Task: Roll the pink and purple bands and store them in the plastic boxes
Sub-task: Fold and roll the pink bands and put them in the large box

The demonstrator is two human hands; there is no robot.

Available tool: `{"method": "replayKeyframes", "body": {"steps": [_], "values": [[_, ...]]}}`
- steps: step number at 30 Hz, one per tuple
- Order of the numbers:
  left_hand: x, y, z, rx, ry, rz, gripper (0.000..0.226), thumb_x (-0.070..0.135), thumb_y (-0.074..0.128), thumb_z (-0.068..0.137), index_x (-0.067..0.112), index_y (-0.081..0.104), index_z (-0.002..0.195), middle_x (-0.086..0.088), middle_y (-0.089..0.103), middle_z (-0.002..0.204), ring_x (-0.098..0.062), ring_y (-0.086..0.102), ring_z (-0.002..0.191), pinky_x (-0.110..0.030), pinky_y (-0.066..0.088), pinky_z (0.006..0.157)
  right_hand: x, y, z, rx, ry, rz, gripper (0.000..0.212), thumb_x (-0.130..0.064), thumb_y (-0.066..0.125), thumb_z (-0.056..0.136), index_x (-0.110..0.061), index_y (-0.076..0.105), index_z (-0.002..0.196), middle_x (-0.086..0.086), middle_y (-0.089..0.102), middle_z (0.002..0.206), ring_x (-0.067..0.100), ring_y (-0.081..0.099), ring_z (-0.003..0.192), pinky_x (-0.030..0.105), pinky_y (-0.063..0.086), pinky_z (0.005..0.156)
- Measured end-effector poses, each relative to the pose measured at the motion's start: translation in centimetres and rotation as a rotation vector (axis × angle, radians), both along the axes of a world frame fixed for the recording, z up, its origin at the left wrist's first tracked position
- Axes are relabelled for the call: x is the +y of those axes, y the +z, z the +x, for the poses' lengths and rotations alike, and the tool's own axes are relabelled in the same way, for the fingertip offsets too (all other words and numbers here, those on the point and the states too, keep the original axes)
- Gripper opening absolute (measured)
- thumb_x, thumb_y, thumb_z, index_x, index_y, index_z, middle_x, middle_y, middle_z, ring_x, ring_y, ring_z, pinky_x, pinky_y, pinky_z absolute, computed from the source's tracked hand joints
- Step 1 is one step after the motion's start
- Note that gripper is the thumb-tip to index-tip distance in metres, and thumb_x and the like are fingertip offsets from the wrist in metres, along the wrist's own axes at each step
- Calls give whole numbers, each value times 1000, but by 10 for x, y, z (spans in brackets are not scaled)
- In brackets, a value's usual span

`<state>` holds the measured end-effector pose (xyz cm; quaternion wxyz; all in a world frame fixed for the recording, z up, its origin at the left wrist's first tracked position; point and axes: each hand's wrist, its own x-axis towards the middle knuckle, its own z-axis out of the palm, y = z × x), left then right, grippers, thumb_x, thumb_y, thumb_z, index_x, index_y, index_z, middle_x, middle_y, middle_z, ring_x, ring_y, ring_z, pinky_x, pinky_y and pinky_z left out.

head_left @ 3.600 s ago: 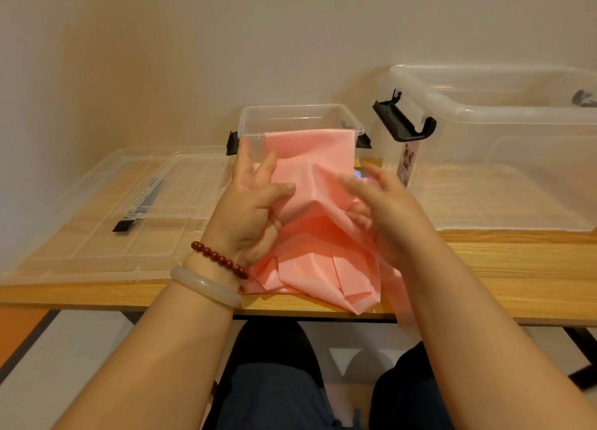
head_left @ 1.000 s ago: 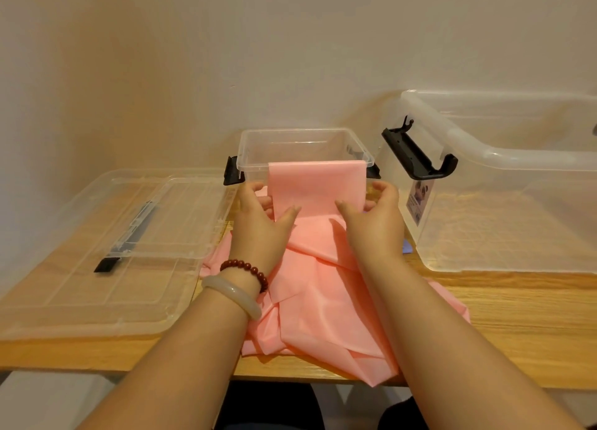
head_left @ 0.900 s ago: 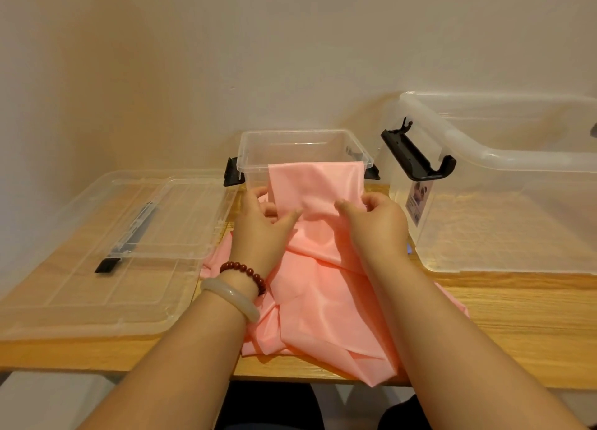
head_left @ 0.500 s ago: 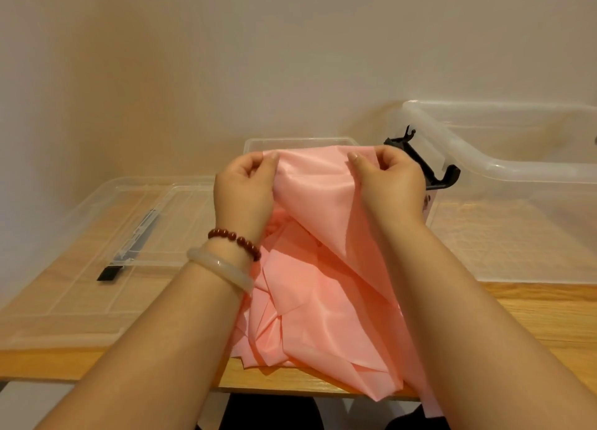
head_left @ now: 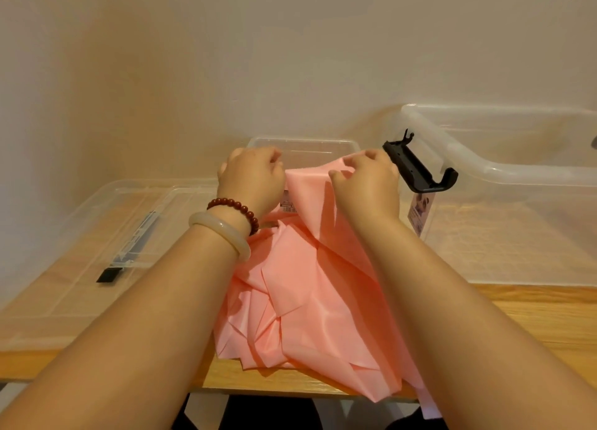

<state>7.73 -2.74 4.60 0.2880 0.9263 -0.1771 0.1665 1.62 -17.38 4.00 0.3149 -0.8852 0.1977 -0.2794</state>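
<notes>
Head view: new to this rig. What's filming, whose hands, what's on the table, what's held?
No robot: a person's two bare hands, filmed by one camera worn on the head, looking forward and down. The left hand and right hand both grip the top edge of a pink band, raised before a small clear box; the rest lies crumpled on the wooden table. A bigger clear box with a black latch stands to the right; a clear lid lies flat to the left.

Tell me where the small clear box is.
Head view: the small clear box sits mid-frame, just behind the left hand and right hand gripping the pink band, between a flat lid on its left and the big box on its right.
</notes>
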Motion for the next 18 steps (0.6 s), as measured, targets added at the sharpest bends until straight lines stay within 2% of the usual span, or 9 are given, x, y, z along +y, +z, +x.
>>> {"method": "replayKeyframes", "body": {"steps": [2,5,9,13,16,18], "values": [[0,-1,4,65,-19,86,37,24,44,98,21,56,133,1,57,136,-23,41,133,-42,26,114,1,-1,0,56,31,-103,34,-31,53,98,-13,64,125,3,42,146,25,32,136,40,23,116],[1,-5,6,106,-79,16,33,17,46,99,18,61,128,-2,60,131,-22,49,127,-45,30,113,-1,-1,2,93,67,-226,31,-32,52,99,-19,68,123,3,43,147,23,30,138,39,3,120],[6,-12,5,38,-70,-34,33,12,43,100,21,66,123,-1,65,125,-22,54,122,-42,37,108,-6,-4,2,9,41,-215,23,-34,61,95,-26,74,112,-4,50,135,24,33,129,32,15,108],[6,-16,5,-2,-75,-55,33,13,45,99,26,69,117,3,69,117,-19,56,118,-42,39,104,-4,-7,1,-97,31,-245,20,-35,63,93,-26,77,105,-1,49,130,27,35,122,33,22,100],[4,-15,2,-23,-98,-69,41,6,43,95,32,73,108,3,73,100,-20,59,104,-44,42,97,5,0,3,-179,27,-304,21,-32,61,94,-23,77,104,3,47,105,29,42,106,32,30,88],[3,-16,1,-33,-109,-85,40,6,44,95,30,72,111,1,73,99,-21,60,102,-43,43,97,9,8,9,-163,66,-279,25,-30,56,98,-20,75,108,5,55,99,28,51,101,34,39,82]]}}
